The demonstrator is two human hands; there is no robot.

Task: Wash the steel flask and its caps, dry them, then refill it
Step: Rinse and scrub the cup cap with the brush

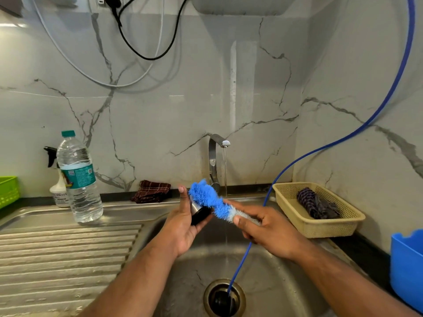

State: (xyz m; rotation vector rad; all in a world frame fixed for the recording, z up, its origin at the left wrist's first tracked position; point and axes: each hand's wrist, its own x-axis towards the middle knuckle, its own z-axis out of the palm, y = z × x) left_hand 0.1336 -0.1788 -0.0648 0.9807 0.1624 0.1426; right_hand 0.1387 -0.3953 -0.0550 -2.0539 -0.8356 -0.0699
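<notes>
Over the sink, my left hand [183, 223] holds a small steel cap with a black inside [199, 213], its fingers curled round it. My right hand [263, 229] grips the handle of a blue and white bottle brush [209, 199], whose bristles press against the cap. A thin stream of water falls from the steel tap [216, 154] just behind the brush. The flask body is not in view.
A clear plastic water bottle [79, 179] and a spray bottle [58, 188] stand on the left drainboard [57, 259]. A dark checked cloth [152, 191] lies behind the sink [274, 282]. A beige basket [320, 223] with a dark cloth sits right. A blue hose [281, 172] runs into the drain. A blue tub [407, 266] stands far right.
</notes>
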